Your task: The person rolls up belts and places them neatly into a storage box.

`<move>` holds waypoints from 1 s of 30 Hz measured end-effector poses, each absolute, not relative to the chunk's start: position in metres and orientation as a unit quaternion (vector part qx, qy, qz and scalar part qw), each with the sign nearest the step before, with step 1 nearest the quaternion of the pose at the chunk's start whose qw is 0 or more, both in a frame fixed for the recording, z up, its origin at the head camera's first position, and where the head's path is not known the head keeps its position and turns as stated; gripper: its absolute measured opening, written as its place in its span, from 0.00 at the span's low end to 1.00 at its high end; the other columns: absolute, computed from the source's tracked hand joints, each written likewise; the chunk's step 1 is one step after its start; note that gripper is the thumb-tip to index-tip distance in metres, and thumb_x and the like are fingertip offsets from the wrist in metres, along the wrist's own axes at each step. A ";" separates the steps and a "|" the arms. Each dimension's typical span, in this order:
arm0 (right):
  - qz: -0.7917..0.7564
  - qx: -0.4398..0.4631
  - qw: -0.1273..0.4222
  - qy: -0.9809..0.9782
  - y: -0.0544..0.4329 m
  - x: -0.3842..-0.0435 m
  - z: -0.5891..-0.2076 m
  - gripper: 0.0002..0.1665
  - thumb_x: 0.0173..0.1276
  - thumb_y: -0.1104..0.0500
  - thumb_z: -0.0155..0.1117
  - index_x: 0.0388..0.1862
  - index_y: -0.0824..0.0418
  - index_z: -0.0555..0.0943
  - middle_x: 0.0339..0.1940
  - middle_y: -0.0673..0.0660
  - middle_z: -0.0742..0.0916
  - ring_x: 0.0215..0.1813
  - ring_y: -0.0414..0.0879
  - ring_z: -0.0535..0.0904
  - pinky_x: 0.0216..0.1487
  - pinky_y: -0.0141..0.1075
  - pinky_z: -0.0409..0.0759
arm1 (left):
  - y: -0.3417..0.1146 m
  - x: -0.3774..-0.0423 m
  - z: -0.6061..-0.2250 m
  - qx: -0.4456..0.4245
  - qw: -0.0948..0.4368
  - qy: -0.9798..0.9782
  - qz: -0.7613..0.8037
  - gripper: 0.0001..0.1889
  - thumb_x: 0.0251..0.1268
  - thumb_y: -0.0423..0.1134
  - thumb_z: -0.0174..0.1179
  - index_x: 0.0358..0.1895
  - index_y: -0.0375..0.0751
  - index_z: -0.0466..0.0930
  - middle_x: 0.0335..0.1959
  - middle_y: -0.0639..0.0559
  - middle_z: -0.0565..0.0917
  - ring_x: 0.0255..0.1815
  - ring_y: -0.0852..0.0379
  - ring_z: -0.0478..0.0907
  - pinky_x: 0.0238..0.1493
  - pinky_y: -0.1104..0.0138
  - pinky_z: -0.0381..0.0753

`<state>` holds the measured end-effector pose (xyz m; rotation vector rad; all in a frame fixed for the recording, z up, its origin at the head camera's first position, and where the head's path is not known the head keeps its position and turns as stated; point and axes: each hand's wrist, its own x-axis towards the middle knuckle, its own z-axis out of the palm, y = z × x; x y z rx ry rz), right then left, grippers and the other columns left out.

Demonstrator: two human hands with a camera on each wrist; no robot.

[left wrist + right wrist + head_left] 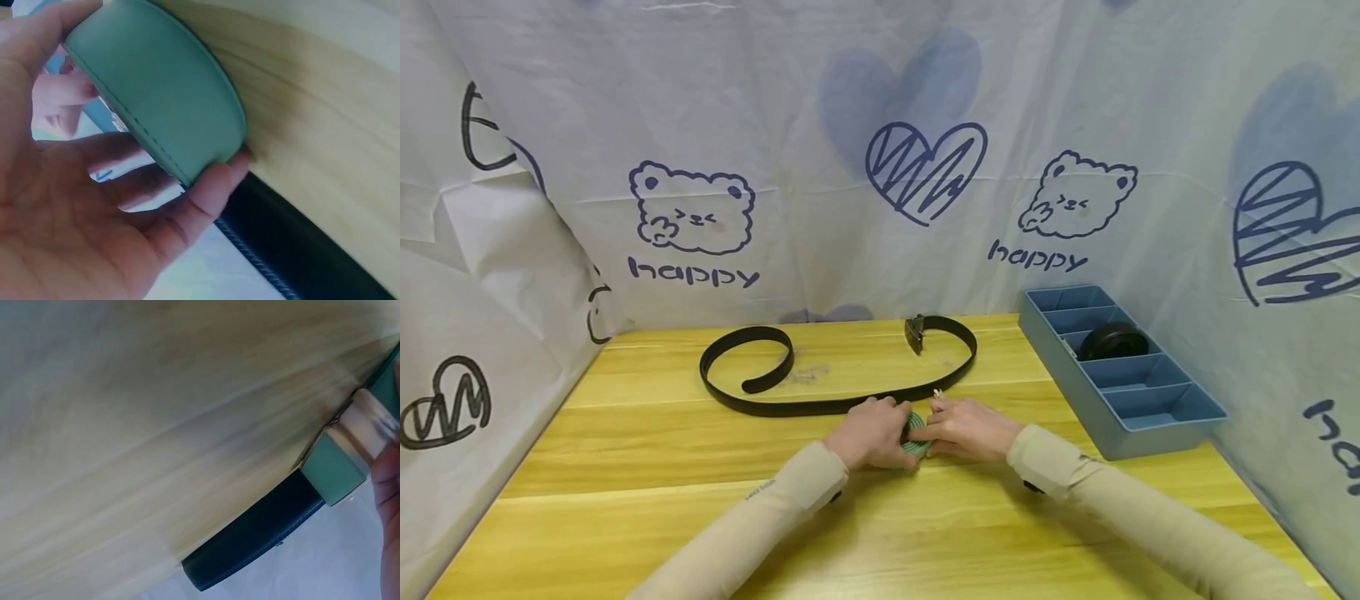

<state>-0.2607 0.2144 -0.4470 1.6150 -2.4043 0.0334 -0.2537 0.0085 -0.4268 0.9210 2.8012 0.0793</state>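
Observation:
A green belt (pixel 916 435) is rolled into a small coil on the wooden table, between the two hands. My left hand (pixel 872 433) grips the coil, thumb on one side and fingers on the other; its stitched outer wrap (pixel 162 87) fills the top of the left wrist view. From the right, my right hand (pixel 970 429) holds the coil with its fingers at the edge. In the right wrist view that hand, mostly cut off, is at the metal buckle (pixel 365 428). Just beyond the coil lies a black belt (pixel 820 407) in a loose S shape.
The black belt's metal buckle (pixel 914 333) stands up near the back edge. At the right, a blue-grey divided box (pixel 1108 429) has a rolled black belt (pixel 1112 340) in a middle compartment. Printed white cloth (pixel 820 242) hangs along the table's back and sides.

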 end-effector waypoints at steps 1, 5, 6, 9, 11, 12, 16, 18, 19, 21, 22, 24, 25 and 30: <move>0.012 0.555 0.123 -0.823 0.214 -0.260 -0.447 0.20 0.63 0.51 0.70 0.55 0.48 0.84 0.34 0.45 0.88 0.35 0.38 0.71 0.56 0.41 0.79 | 0.008 -0.255 -0.427 0.316 0.100 0.943 0.029 0.37 0.53 0.64 0.66 0.62 0.46 0.74 0.50 0.50 0.81 0.49 0.52 0.77 0.55 0.56 0.77; 0.019 0.554 0.135 -0.821 0.216 -0.260 -0.448 0.20 0.62 0.51 0.71 0.54 0.50 0.84 0.37 0.46 0.85 0.37 0.38 0.76 0.52 0.37 0.80 | 0.005 -0.259 -0.428 0.338 0.109 0.934 0.043 0.35 0.53 0.62 0.67 0.61 0.46 0.74 0.46 0.53 0.80 0.45 0.55 0.76 0.60 0.57 0.73; 0.026 0.550 0.137 -0.823 0.217 -0.261 -0.449 0.20 0.62 0.51 0.72 0.54 0.51 0.84 0.39 0.47 0.84 0.37 0.38 0.76 0.49 0.35 0.81 | 0.005 -0.259 -0.428 0.342 0.110 0.932 0.044 0.36 0.52 0.62 0.68 0.61 0.45 0.74 0.46 0.53 0.80 0.44 0.56 0.75 0.59 0.58 0.73; 0.054 0.533 0.140 -0.833 0.221 -0.261 -0.451 0.20 0.61 0.50 0.72 0.51 0.52 0.83 0.43 0.49 0.78 0.38 0.38 0.76 0.42 0.30 0.79 | 0.005 -0.259 -0.429 0.348 0.110 0.930 0.048 0.42 0.51 0.62 0.69 0.66 0.40 0.69 0.49 0.51 0.80 0.46 0.55 0.76 0.59 0.60 0.74; 0.064 0.521 0.148 -0.838 0.223 -0.260 -0.453 0.19 0.61 0.49 0.73 0.50 0.52 0.82 0.42 0.49 0.76 0.36 0.37 0.73 0.36 0.28 0.76 | 0.005 -0.258 -0.428 0.347 0.113 0.929 0.053 0.48 0.50 0.61 0.70 0.69 0.36 0.64 0.50 0.49 0.81 0.46 0.56 0.77 0.54 0.63 0.76; 0.067 0.513 0.149 -0.843 0.224 -0.259 -0.453 0.19 0.61 0.49 0.73 0.49 0.52 0.82 0.42 0.49 0.75 0.36 0.37 0.72 0.35 0.27 0.76 | 0.005 -0.258 -0.428 0.345 0.116 0.930 0.056 0.51 0.50 0.61 0.71 0.72 0.35 0.61 0.51 0.48 0.81 0.47 0.56 0.78 0.52 0.65 0.77; 0.090 0.446 0.128 -0.881 0.224 -0.257 -0.454 0.28 0.58 0.43 0.73 0.52 0.54 0.79 0.40 0.48 0.76 0.33 0.36 0.72 0.32 0.27 0.74 | 0.003 -0.257 -0.426 0.338 0.120 0.931 0.068 0.58 0.48 0.61 0.72 0.76 0.34 0.51 0.51 0.47 0.83 0.47 0.57 0.80 0.49 0.66 0.79; 0.106 0.409 0.100 -0.901 0.225 -0.257 -0.454 0.33 0.57 0.40 0.72 0.56 0.55 0.77 0.40 0.47 0.79 0.34 0.35 0.75 0.33 0.28 0.76 | 0.002 -0.257 -0.426 0.336 0.121 0.931 0.072 0.60 0.48 0.61 0.73 0.77 0.34 0.48 0.52 0.46 0.83 0.49 0.56 0.81 0.52 0.66 0.79; 0.114 0.396 0.087 -0.907 0.226 -0.257 -0.454 0.35 0.57 0.39 0.71 0.58 0.55 0.76 0.40 0.46 0.81 0.34 0.35 0.76 0.34 0.29 0.76 | 0.002 -0.257 -0.427 0.338 0.119 0.931 0.076 0.61 0.47 0.61 0.73 0.77 0.34 0.47 0.52 0.46 0.83 0.50 0.55 0.81 0.52 0.65 0.79; 0.124 0.390 0.069 -0.910 0.227 -0.257 -0.454 0.36 0.58 0.38 0.69 0.60 0.55 0.75 0.40 0.46 0.85 0.36 0.35 0.79 0.37 0.31 0.78 | 0.002 -0.257 -0.428 0.340 0.118 0.930 0.080 0.61 0.48 0.61 0.73 0.78 0.36 0.45 0.56 0.45 0.82 0.54 0.51 0.80 0.55 0.64 0.79; 0.128 0.391 0.060 -0.909 0.227 -0.258 -0.454 0.36 0.60 0.39 0.69 0.61 0.55 0.74 0.40 0.47 0.85 0.36 0.35 0.79 0.38 0.31 0.79 | 0.002 -0.257 -0.428 0.341 0.117 0.929 0.085 0.61 0.48 0.60 0.73 0.78 0.37 0.44 0.58 0.44 0.81 0.56 0.49 0.79 0.56 0.62 0.78; 0.130 0.401 0.049 -0.906 0.229 -0.258 -0.454 0.35 0.62 0.40 0.67 0.63 0.56 0.73 0.42 0.49 0.86 0.38 0.36 0.80 0.39 0.32 0.80 | 0.001 -0.256 -0.429 0.345 0.117 0.927 0.094 0.62 0.48 0.60 0.73 0.79 0.39 0.41 0.64 0.41 0.76 0.63 0.44 0.75 0.62 0.59 0.75; 0.132 0.406 0.043 -0.903 0.229 -0.258 -0.453 0.36 0.63 0.41 0.67 0.64 0.56 0.73 0.44 0.50 0.86 0.39 0.37 0.81 0.41 0.33 0.80 | 0.001 -0.257 -0.429 0.347 0.118 0.925 0.099 0.62 0.48 0.59 0.73 0.79 0.41 0.40 0.68 0.39 0.72 0.66 0.42 0.72 0.65 0.57 0.72; 0.123 0.436 0.022 -0.891 0.228 -0.259 -0.450 0.36 0.66 0.45 0.66 0.70 0.54 0.69 0.56 0.55 0.85 0.50 0.43 0.83 0.51 0.39 0.81 | -0.003 -0.257 -0.429 0.361 0.116 0.919 0.113 0.62 0.49 0.61 0.72 0.80 0.46 0.39 0.77 0.38 0.57 0.75 0.40 0.59 0.73 0.51 0.61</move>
